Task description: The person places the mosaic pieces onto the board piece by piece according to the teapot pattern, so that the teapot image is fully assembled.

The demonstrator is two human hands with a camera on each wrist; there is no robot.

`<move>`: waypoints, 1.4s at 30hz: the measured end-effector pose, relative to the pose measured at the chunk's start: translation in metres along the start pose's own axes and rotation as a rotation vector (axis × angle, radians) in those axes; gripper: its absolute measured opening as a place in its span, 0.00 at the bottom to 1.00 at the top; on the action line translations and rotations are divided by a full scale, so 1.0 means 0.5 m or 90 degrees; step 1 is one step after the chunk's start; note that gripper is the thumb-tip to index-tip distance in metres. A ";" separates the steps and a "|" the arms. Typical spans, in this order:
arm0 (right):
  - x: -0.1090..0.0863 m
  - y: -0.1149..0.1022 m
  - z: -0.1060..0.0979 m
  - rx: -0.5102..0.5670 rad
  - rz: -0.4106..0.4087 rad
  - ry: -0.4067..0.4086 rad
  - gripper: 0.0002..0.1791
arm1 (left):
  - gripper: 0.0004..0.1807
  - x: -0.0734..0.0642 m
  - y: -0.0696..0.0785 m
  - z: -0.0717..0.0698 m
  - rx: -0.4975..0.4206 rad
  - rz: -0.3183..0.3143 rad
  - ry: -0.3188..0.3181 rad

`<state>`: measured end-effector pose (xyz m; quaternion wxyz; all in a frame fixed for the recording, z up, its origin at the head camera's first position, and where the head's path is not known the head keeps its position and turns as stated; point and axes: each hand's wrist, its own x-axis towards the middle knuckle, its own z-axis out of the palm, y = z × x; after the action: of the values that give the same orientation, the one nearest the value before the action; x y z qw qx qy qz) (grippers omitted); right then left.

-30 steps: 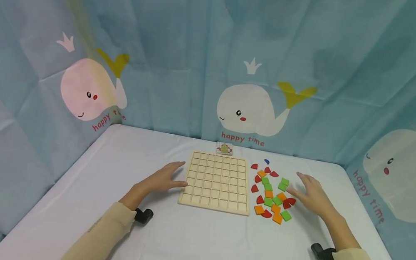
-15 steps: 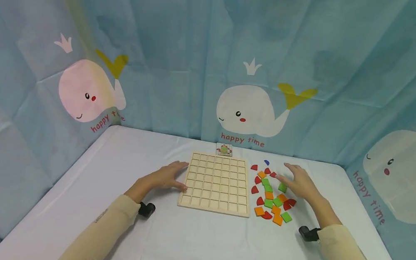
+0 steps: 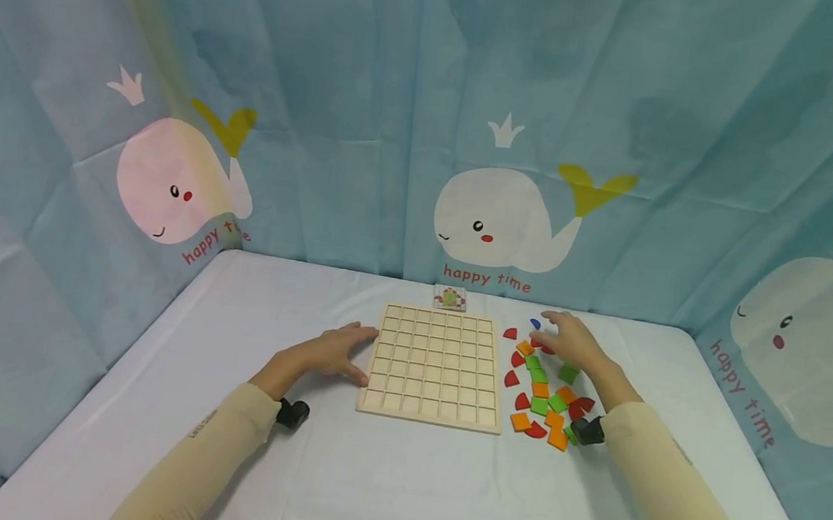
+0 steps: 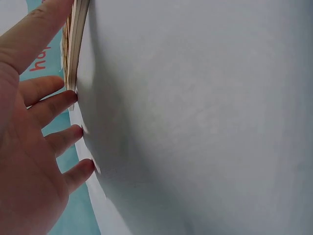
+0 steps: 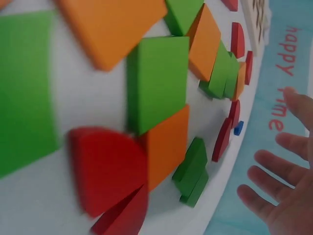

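A wooden grid board [image 3: 433, 366] lies flat on the white table. At its left edge is my left hand [image 3: 332, 351], fingers spread and fairly straight; in the left wrist view the thumb and fingertips are at the board's side. My right hand [image 3: 573, 342] hovers over the far end of the loose pieces, with fingers apart and nothing held. Close to its fingertips lies a blue half-round piece [image 3: 535, 324]. Beneath and nearer are red quarter-round pieces [image 3: 512, 379], green square tiles [image 3: 539, 406] and orange square tiles [image 3: 557, 438]. The hand and wrist camera hide some of them.
A small patterned card [image 3: 450, 297] lies behind the board. The white tablecloth [image 3: 394, 492] spreads around everything. A blue curtain with whale prints [image 3: 361, 204] rises behind and along both sides of the table.
My right hand has moved left and away from me, across the pieces toward the blue one. My left hand has shifted slightly and stays by the board's left edge.
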<state>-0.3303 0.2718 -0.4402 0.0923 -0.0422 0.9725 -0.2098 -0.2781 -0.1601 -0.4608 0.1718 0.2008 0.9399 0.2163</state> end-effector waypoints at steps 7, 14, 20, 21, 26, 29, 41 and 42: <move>0.031 -0.013 0.005 0.009 0.035 -0.007 0.35 | 0.55 0.002 -0.002 -0.004 0.008 0.019 -0.015; 0.060 -0.011 0.020 -0.013 0.048 0.000 0.31 | 0.54 0.003 0.001 -0.001 0.003 0.015 -0.021; 0.070 -0.008 0.031 -0.018 0.074 0.012 0.28 | 0.54 0.005 0.004 0.003 0.015 0.011 -0.019; 0.070 -0.008 0.032 -0.017 0.076 0.015 0.27 | 0.54 0.005 0.004 0.004 0.018 0.011 -0.019; 0.075 -0.010 0.035 -0.030 0.068 0.031 0.23 | 0.54 0.005 0.006 0.003 0.020 0.002 -0.023; 0.075 -0.010 0.036 -0.031 0.066 0.035 0.21 | 0.54 0.006 0.006 0.002 0.022 0.002 -0.029; 0.075 -0.012 0.033 -0.017 0.064 0.034 0.17 | 0.53 0.009 0.007 0.001 0.019 -0.001 -0.033; 0.076 -0.011 0.035 -0.013 0.067 0.033 0.16 | 0.53 0.009 0.006 0.001 0.019 -0.002 -0.034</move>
<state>-0.3640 0.2551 -0.4595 0.0777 0.0134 0.9776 -0.1954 -0.2809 -0.1553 -0.4609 0.1941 0.2072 0.9385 0.1965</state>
